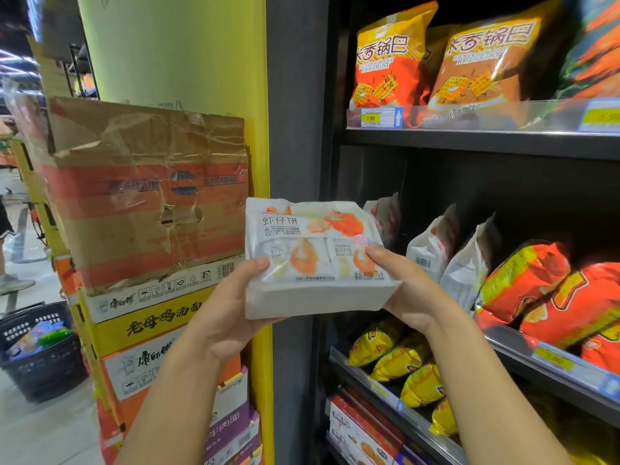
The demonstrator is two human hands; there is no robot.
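The white shrimp-cracker pack (312, 256) was held in the air in front of the dark shelf unit (469, 144), printed face toward the camera, level with the middle shelf. The left hand (231, 307) gripped its lower left corner, thumb on the front face. The right hand (407, 293) gripped its lower right corner, thumb likewise in front. White bags (432, 243) stood on the shelf just right of the pack. Stacked cartons (151, 209) stood to the left, with a dark basket (40, 350) on the floor beyond.

Gap above white bags (432, 245) seemingly free, cartons (151, 213) left of pack (312, 263)
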